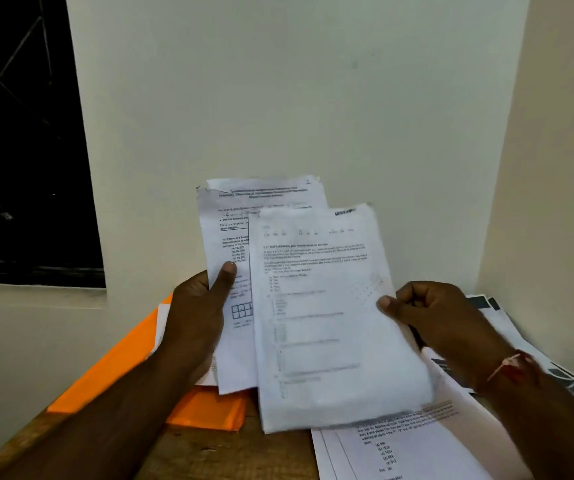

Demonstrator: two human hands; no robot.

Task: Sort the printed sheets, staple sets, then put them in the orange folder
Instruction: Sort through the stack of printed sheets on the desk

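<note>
Wall (296, 98), left fingers (225, 275), right fingers (392, 306) pinching sheets (323, 341)

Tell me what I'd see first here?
The left hand grips the back sheet in the middle, the right hand pinches the front sheet. A bright orange folder lies below on the left, more papers on the right.

Left hand (197, 317) grips rear sheet (230, 230); right hand (441, 317) pinches front sheet (327, 306) above orange folder (112, 368).

Printed sheets (313, 306) raised, overlapping, above the flat orange folder (116, 368)
</note>
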